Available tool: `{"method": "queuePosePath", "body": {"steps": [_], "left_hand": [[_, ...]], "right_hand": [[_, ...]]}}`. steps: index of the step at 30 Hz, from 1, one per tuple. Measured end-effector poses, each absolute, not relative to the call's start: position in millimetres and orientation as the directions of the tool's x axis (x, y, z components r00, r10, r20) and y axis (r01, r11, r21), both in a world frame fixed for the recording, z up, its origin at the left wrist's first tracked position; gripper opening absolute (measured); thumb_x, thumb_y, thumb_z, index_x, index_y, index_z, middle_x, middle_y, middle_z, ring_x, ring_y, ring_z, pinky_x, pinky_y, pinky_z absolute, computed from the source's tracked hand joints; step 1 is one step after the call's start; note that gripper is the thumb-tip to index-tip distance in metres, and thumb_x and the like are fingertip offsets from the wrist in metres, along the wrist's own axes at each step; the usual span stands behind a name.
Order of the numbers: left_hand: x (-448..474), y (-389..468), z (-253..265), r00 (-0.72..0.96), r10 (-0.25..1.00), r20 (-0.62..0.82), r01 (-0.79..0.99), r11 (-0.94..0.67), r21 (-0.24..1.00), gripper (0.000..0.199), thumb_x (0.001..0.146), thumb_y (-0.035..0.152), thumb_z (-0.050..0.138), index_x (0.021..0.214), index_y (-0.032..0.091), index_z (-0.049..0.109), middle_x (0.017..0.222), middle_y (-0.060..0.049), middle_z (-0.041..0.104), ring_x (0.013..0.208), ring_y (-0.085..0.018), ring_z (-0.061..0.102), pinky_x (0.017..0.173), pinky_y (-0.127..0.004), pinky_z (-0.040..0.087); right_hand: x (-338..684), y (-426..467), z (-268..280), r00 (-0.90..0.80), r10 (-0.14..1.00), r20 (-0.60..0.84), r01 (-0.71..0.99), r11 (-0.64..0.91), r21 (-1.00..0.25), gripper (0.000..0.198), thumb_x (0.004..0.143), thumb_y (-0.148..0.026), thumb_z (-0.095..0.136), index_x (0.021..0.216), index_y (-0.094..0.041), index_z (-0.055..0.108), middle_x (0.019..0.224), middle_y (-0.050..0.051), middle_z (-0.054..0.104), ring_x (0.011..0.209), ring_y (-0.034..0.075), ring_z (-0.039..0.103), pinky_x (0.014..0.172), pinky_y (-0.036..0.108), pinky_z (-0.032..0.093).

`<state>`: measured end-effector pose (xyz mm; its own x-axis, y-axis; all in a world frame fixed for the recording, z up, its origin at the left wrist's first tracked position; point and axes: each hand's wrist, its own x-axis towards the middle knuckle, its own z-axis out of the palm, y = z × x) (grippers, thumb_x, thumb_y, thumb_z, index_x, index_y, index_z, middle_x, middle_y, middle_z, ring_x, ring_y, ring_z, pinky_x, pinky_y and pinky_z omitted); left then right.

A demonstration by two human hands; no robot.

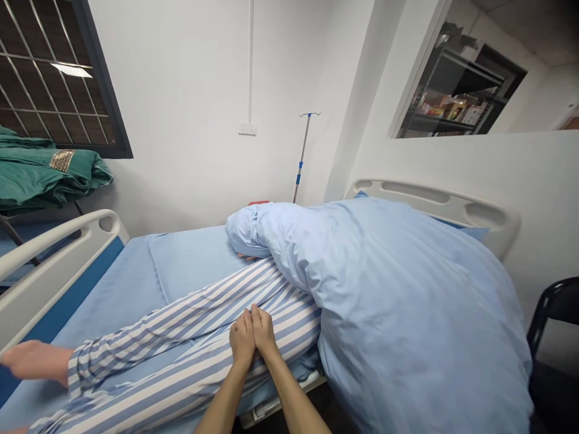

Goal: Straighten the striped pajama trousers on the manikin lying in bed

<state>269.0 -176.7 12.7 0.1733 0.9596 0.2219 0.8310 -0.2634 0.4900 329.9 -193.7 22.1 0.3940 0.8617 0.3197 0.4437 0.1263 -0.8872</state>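
My left hand [241, 339] and my right hand [263, 328] are closed and side by side, touching each other. Both rest on the near thigh of blue-and-white striped trousers [199, 367], worn by a figure lying on a bed. Their curled fingers face down, so whether any cloth is pinched inside is hidden. A bare foot [38, 360] sticks out of the far trouser leg at the left. Bunched over the figure's upper body is a light blue quilt [384, 289], just right of my hands; it hides the torso and head.
The bed has a pale footboard [104, 226] at left and a headboard [452, 202] at right. Behind it stand a drip pole [304, 150] and a white wall with a socket [247, 128]. A black chair [554, 355] is at far right, green cloth [49, 172] at far left.
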Motion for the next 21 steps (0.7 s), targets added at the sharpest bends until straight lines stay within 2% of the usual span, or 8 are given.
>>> {"method": "queuePosePath", "body": {"steps": [2,4,7,9,12,15,18,21], "left_hand": [[268.0,-176.4,12.9,0.165,0.963,0.215,0.843,-0.251,0.476,0.032,0.086,0.021,0.031,0.104,0.014,0.057,0.094,-0.009,0.064,0.083,-0.015,0.058,0.072,-0.024,0.04],[267.1,-177.0,14.1,0.169,0.962,0.212,0.842,-0.253,0.476,0.032,0.086,0.02,0.031,0.103,0.015,0.057,0.093,-0.008,0.064,0.083,-0.015,0.058,0.073,-0.024,0.04],[266.0,-179.0,18.5,0.165,0.965,0.202,0.818,-0.248,0.518,0.032,0.087,0.02,0.029,0.1,0.015,0.058,0.089,-0.008,0.065,0.082,-0.015,0.058,0.073,-0.024,0.039],[265.2,-180.8,23.1,0.131,0.975,0.177,0.786,-0.211,0.581,0.035,0.088,0.023,0.027,0.097,0.015,0.06,0.087,-0.009,0.065,0.082,-0.015,0.059,0.072,-0.024,0.039],[263.5,-183.2,30.4,0.103,0.986,0.132,0.732,-0.165,0.661,0.038,0.089,0.026,0.024,0.094,0.016,0.06,0.088,-0.009,0.066,0.083,-0.016,0.059,0.071,-0.025,0.039],[263.0,-184.6,34.1,0.154,0.981,0.119,0.723,-0.194,0.663,0.039,0.089,0.026,0.023,0.093,0.017,0.061,0.089,-0.009,0.066,0.083,-0.016,0.059,0.071,-0.024,0.038],[265.4,-184.8,32.4,0.15,0.982,0.118,0.765,-0.191,0.615,0.039,0.089,0.025,0.025,0.098,0.016,0.061,0.092,-0.01,0.066,0.082,-0.017,0.059,0.071,-0.026,0.038],[269.7,-184.6,27.6,0.132,0.981,0.142,0.775,-0.192,0.602,0.039,0.088,0.027,0.026,0.102,0.016,0.061,0.094,-0.01,0.066,0.082,-0.019,0.059,0.072,-0.028,0.039]], "right_hand": [[329.3,-192.0,25.0,0.437,0.843,0.312,0.42,0.116,-0.9,0.042,0.088,-0.04,0.034,0.068,-0.012,0.059,0.063,0.003,0.057,0.057,0.011,0.049,0.054,0.024,0.041],[328.9,-191.3,29.1,0.467,0.83,0.306,0.398,0.112,-0.91,0.048,0.088,-0.042,0.033,0.057,-0.014,0.056,0.051,0.001,0.052,0.05,0.011,0.043,0.049,0.023,0.036],[329.6,-191.8,37.1,0.455,0.837,0.305,0.406,0.11,-0.907,0.044,0.086,-0.044,0.035,0.064,-0.016,0.061,0.063,0.004,0.058,0.058,0.014,0.049,0.051,0.024,0.04],[331.7,-192.3,43.1,0.433,0.844,0.317,0.421,0.122,-0.899,0.033,0.086,-0.041,0.04,0.082,-0.018,0.063,0.085,0.006,0.061,0.073,0.016,0.055,0.061,0.026,0.046],[336.7,-192.5,51.0,0.41,0.849,0.333,0.438,0.137,-0.889,0.024,0.086,-0.035,0.046,0.104,-0.021,0.056,0.11,0.005,0.054,0.093,0.017,0.054,0.078,0.032,0.047],[341.0,-192.1,54.4,0.377,0.862,0.338,0.455,0.145,-0.878,0.025,0.086,-0.033,0.046,0.107,-0.021,0.054,0.114,0.005,0.052,0.096,0.017,0.053,0.081,0.034,0.046],[344.0,-192.3,51.2,0.359,0.871,0.337,0.451,0.155,-0.879,0.026,0.087,-0.033,0.045,0.108,-0.021,0.053,0.115,0.006,0.052,0.096,0.016,0.053,0.082,0.035,0.046],[347.6,-193.0,43.8,0.342,0.879,0.333,0.437,0.165,-0.884,0.029,0.086,-0.037,0.045,0.1,-0.015,0.057,0.103,0.005,0.057,0.087,0.018,0.055,0.074,0.033,0.048]]}}
